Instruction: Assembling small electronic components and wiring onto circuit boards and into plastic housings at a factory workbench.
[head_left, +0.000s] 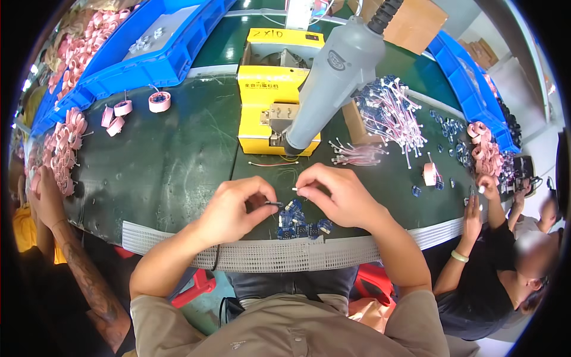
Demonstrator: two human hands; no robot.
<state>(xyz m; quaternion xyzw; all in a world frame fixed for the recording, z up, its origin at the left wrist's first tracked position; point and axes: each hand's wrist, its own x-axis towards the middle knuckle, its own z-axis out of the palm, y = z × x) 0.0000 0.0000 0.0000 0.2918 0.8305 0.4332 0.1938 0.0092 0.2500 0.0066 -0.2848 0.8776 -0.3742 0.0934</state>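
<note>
My left hand pinches a thin dark pin between thumb and finger. My right hand pinches a small white wire end. Both sit just above the little blue boards near the table's edge. I think I should keep both hands low and steady and line the tips up slowly. The table is dark green with a grey mesh strip along the front. A yellow machine stands behind, with blue bins and pink rolls around. Other people work on both sides.
</note>
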